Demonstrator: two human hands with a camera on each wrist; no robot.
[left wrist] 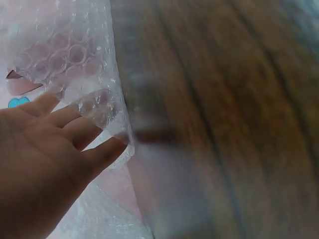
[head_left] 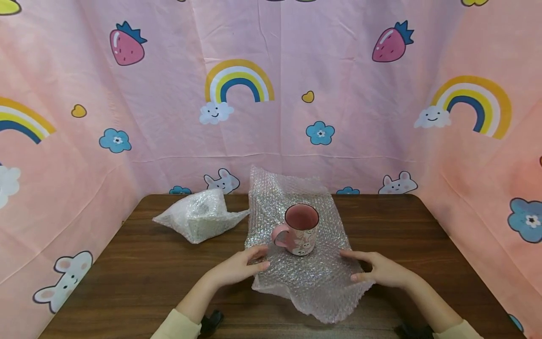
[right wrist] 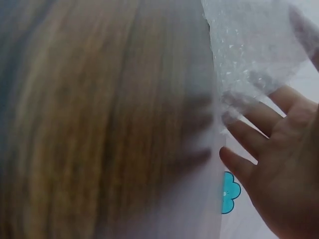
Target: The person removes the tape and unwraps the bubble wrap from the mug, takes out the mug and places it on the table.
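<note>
Pink mug (head_left: 301, 238), white-patterned; brown wood-grain table (head_left: 139, 278); pink rainbow-and-strawberry backdrop (head_left: 169, 94).

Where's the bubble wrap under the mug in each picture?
Head: the wrap is around the middle, under the mug.
Left wrist: upper left, partly over the left hand.
Right wrist: upper right, partly over the right hand.
Shared landmark: the brown table shows in all three.

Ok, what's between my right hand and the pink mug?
Only a stretch of the bubble wrap sheet, as the head view shows: the pink mug stands on it, and the right hand is at its edge.
</note>
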